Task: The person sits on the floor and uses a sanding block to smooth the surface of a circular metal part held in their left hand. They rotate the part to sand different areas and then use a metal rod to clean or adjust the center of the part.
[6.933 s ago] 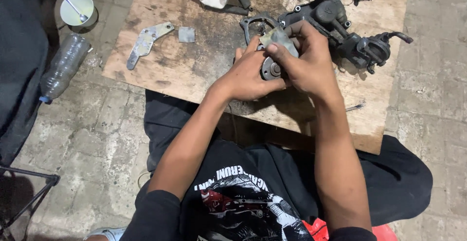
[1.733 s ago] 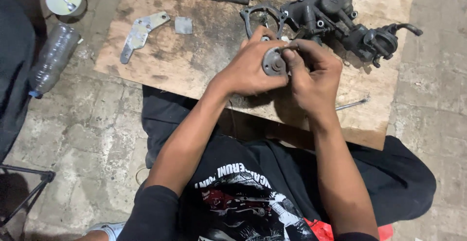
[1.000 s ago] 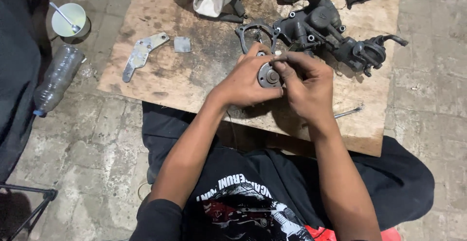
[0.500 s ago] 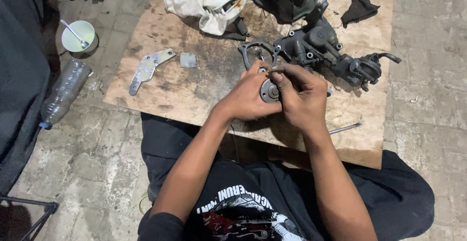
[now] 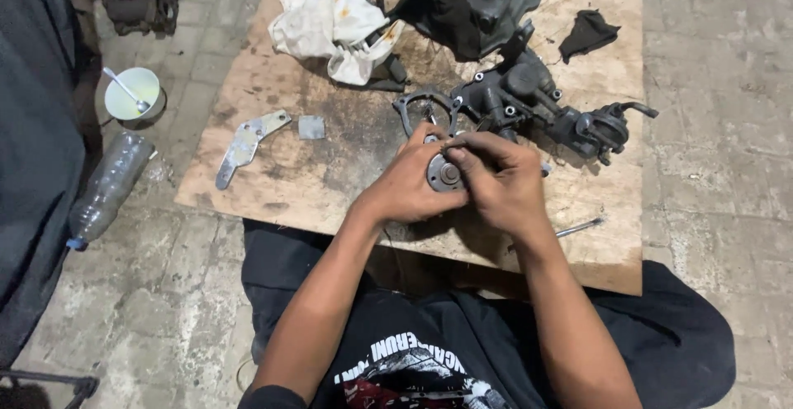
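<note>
Head view: I've got both hands bunched over the stained plywood board (image 5: pixel 273 186), near its front edge. My left hand (image 5: pixel 409 187) is wrapped around a small round dark metal part (image 5: pixel 443 174), and my right hand (image 5: pixel 500 184) pinches it from the top. A greasy black engine casting (image 5: pixel 537 103) sits just behind.

Clear plastic bottle (image 5: pixel 106 190), left floor.

Left hand (image 5: pixel 405 190), right hand (image 5: pixel 500 182), fingers curled together
</note>
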